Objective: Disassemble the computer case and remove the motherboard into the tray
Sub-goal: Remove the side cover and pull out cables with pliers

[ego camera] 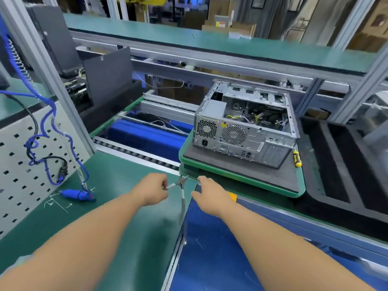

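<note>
the computer case (244, 124) lies on its side, open face up, on a dark mat atop a green-edged pallet (241, 177), ahead of both hands and off to the right, its long axis running from near left to far right with the rear panel of fans and ports turned toward the person. the motherboard is not plainly visible; only wires and brackets show inside the open case. a black tray (336, 164) sits just beside the pallet on the right. the right hand (207, 194) is the nearer of the two to the case, close to the pallet's near corner but apart from the case itself; its fingers are loosely bent over the edge of the green bench (126, 206), and whether they pinch anything i cannot tell. the left hand (153, 189) is curled, pinching one handle of a small pair of cutters (180, 185) held between the two hands. both arms reach forward, nearly straight. a yellow screwdriver (297, 158) lies on the mat beside the case's right end, and a blue power driver (76, 194) rests on the bench to the left. judging by this, the reach to the case goes forward and rightward.
</note>
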